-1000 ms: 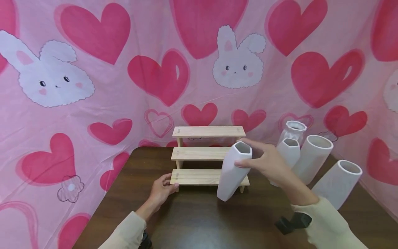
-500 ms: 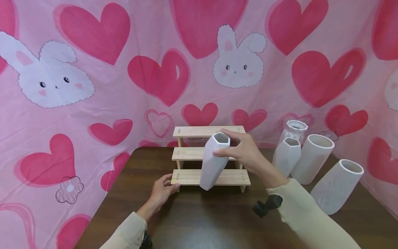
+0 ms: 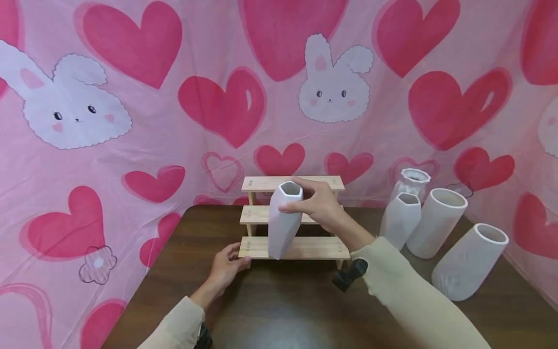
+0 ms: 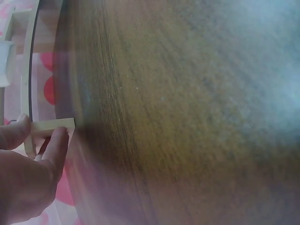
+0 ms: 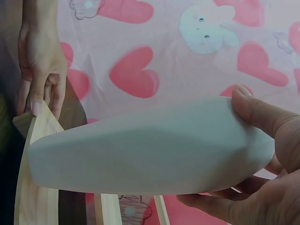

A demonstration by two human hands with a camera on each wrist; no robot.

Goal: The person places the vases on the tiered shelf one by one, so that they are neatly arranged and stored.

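My right hand (image 3: pixel 320 203) holds a white faceted vase (image 3: pixel 283 225) near its five-sided mouth, thumb on one side and fingers on the other. The vase leans slightly, its base close over the lowest step of a three-tier wooden display stand (image 3: pixel 322 248). In the right wrist view the faceted vase (image 5: pixel 150 147) spans the frame, its narrow base at the step's board (image 5: pixel 42 201). My left hand (image 3: pixel 227 265) grips the left end of that lowest step. Seen from the left wrist, the thumb lies on the board and a finger touches the stand's leg (image 4: pixel 54 125).
Several white vases stand at the right of the dark wooden table (image 3: pixel 270 310): a ruffled-rim vase (image 3: pixel 411 182), a smaller faceted vase (image 3: pixel 401 220), a round-mouthed vase (image 3: pixel 438 223) and another nearer one (image 3: pixel 471 264). A pink heart-and-rabbit cloth (image 3: pixel 279 102) hangs behind.
My right hand has carried the faceted vase leftward from the stand's right front to over the lowest step, bringing it more upright. The left hand has stayed on the step's end.
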